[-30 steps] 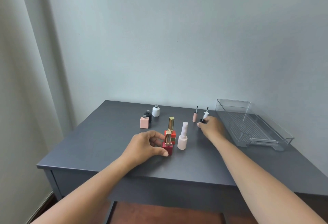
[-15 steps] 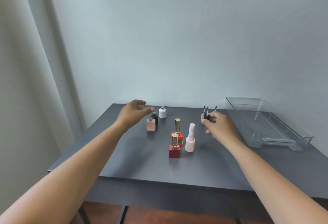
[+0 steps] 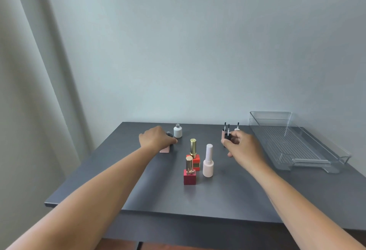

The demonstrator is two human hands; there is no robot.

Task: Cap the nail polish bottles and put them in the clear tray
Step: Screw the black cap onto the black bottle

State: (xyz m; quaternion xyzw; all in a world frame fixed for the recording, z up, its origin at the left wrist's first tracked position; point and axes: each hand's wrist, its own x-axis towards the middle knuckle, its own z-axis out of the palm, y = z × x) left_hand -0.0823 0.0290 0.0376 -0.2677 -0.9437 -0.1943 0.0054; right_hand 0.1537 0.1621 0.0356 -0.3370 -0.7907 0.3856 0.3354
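My left hand (image 3: 156,139) is down at the back left of the table, its fingers closed around the uncapped black bottle (image 3: 169,134). It also covers most of the pink square bottle (image 3: 164,150). An uncapped white bottle (image 3: 177,131) stands just to the right. My right hand (image 3: 241,146) holds a black brush cap (image 3: 227,136) upright. Behind it stand a pink brush cap (image 3: 223,133) and a white brush cap (image 3: 237,129). The clear tray (image 3: 334,151) lies at the right, with nothing in it.
Three capped bottles stand in the middle of the dark grey table (image 3: 138,186): a red one with a gold cap (image 3: 193,157), a dark red one (image 3: 189,176) and a tall pale pink one (image 3: 208,162). A curtain hangs at the left and a wall is behind.
My left hand left the dark red bottle, went to the back left and came down on the black and pink bottles. My right hand lifted the black brush cap.
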